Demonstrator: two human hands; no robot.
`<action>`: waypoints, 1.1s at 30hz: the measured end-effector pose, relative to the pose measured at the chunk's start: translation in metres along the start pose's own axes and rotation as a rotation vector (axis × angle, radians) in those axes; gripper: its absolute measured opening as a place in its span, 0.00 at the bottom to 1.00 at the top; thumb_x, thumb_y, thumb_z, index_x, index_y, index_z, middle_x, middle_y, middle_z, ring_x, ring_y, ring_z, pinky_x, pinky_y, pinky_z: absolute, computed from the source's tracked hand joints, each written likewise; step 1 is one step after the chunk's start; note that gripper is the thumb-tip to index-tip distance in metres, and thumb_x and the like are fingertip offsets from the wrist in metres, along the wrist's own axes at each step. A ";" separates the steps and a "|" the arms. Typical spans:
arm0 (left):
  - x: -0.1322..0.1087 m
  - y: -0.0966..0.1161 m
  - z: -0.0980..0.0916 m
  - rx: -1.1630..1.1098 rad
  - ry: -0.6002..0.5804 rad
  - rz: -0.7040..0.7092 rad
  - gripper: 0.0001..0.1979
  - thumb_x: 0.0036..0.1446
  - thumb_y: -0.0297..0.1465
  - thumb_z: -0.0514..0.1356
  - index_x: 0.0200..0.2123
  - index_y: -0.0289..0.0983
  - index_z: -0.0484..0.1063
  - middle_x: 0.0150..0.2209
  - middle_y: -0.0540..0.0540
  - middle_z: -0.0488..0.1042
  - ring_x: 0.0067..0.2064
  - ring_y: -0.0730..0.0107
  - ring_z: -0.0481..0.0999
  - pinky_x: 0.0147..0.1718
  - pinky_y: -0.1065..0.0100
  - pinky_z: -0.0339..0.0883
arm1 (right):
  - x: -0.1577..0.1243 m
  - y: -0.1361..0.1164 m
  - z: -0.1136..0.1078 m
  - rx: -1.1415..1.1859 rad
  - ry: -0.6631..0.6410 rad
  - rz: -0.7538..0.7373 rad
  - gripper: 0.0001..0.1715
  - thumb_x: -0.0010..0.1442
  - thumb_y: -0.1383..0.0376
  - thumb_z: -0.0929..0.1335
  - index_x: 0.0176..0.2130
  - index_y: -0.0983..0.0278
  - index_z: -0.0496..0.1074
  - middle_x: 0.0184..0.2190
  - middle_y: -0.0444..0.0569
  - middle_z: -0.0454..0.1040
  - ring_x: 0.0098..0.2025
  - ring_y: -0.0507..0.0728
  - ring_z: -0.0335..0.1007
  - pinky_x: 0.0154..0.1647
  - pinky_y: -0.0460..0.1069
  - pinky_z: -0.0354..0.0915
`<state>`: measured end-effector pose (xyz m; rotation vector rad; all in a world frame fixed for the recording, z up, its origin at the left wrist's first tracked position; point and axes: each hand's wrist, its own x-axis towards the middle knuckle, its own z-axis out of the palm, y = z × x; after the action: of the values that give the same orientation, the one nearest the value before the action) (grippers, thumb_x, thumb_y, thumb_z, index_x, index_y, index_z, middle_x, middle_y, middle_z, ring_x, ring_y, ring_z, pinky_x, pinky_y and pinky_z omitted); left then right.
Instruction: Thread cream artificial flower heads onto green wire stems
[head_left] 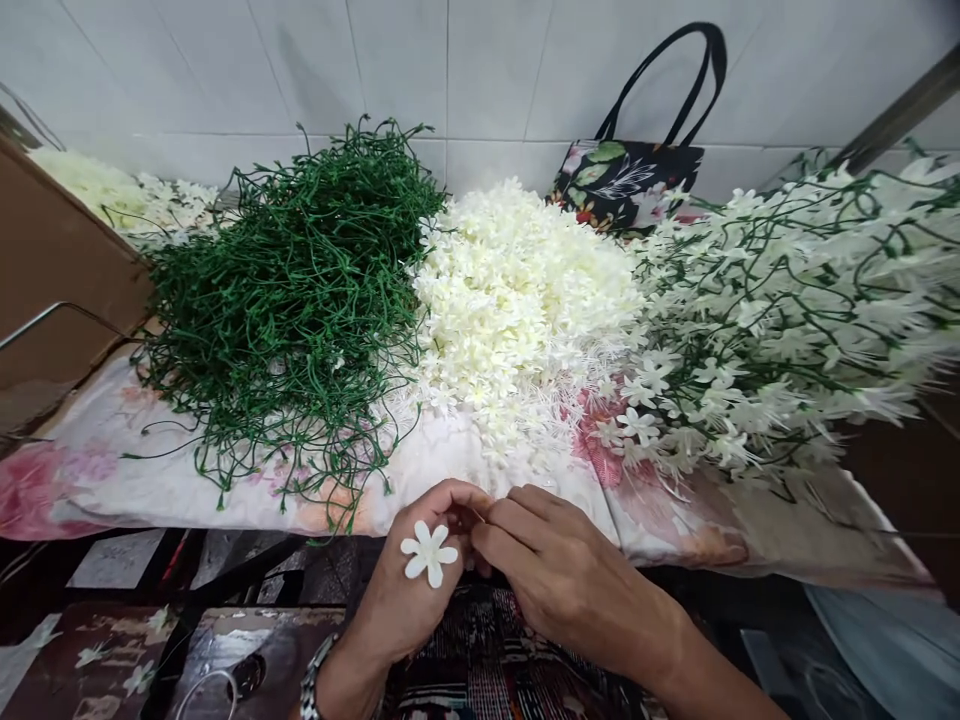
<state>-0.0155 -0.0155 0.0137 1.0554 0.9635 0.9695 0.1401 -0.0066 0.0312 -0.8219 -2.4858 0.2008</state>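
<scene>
White flower (430, 553) lies against the thumb side of the left hand (411, 615), face up, below the front edge of the floral cloth (71, 475). Its underside and any stem are hidden.

Hand state: both hands are partly closed, fingers curled, with fingertips meeting. The right hand (574, 570) pinches at the meeting point. Whatever the fingertips grip is too small and too covered to identify; whether the left fingers hold the flower or it merely rests there cannot be told.

Possible faults:

1. Dropped flower. Probable cause: loosening of the left hand, since no finger visibly covers the petals. Loose blossoms (91, 655) lie on the brown surface below.
2. Bent or creased petals. Probable cause: the right hand pressing across the flower.
3. Slipped pinch. Probable cause: a very small part held by fingertips alone.
4. Snagging. Probable cause: tangled strands in the green stem heap (300, 290), some overhanging the cloth edge near the left hand.
</scene>
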 end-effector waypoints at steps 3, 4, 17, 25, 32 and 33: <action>0.001 0.003 0.002 0.040 0.019 -0.009 0.07 0.51 0.24 0.54 0.32 0.35 0.71 0.23 0.51 0.66 0.26 0.73 0.63 0.24 0.74 0.58 | 0.001 0.000 0.005 0.078 0.100 0.051 0.12 0.61 0.76 0.57 0.36 0.67 0.67 0.27 0.49 0.69 0.29 0.53 0.60 0.30 0.48 0.63; 0.001 0.004 0.003 0.061 0.026 -0.010 0.06 0.51 0.24 0.54 0.31 0.35 0.71 0.23 0.51 0.66 0.27 0.73 0.63 0.25 0.74 0.58 | 0.001 -0.001 0.007 0.119 0.155 0.078 0.11 0.61 0.76 0.57 0.36 0.67 0.66 0.26 0.48 0.69 0.28 0.52 0.60 0.29 0.47 0.62; 0.005 -0.002 0.007 -0.127 0.318 -0.018 0.06 0.52 0.30 0.59 0.25 0.35 0.68 0.22 0.52 0.68 0.22 0.80 0.60 0.21 0.77 0.53 | -0.005 0.029 0.008 -0.255 0.181 0.336 0.10 0.60 0.70 0.63 0.28 0.66 0.69 0.25 0.50 0.68 0.31 0.56 0.60 0.33 0.51 0.56; 0.017 0.003 0.015 -0.376 0.357 -0.112 0.17 0.43 0.36 0.67 0.22 0.35 0.61 0.18 0.54 0.65 0.17 0.84 0.53 0.15 0.79 0.44 | -0.003 0.033 0.018 -0.448 0.150 0.366 0.16 0.59 0.72 0.62 0.21 0.64 0.67 0.21 0.47 0.65 0.28 0.55 0.55 0.32 0.50 0.51; 0.018 -0.002 0.018 -0.405 0.335 -0.081 0.16 0.43 0.35 0.67 0.23 0.34 0.62 0.19 0.54 0.65 0.18 0.84 0.52 0.17 0.78 0.44 | -0.002 0.035 0.020 -0.476 0.112 0.359 0.16 0.58 0.71 0.63 0.20 0.64 0.67 0.20 0.47 0.65 0.29 0.55 0.55 0.33 0.50 0.50; 0.017 -0.002 0.017 -0.405 0.342 -0.075 0.15 0.42 0.35 0.67 0.23 0.34 0.63 0.19 0.54 0.64 0.18 0.84 0.52 0.17 0.78 0.44 | -0.002 0.036 0.020 -0.471 0.123 0.354 0.16 0.58 0.72 0.63 0.20 0.64 0.67 0.20 0.47 0.65 0.28 0.55 0.55 0.33 0.50 0.50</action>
<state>0.0061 -0.0037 0.0125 0.5198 1.0179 1.2440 0.1495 0.0212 0.0026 -1.4198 -2.2812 -0.3210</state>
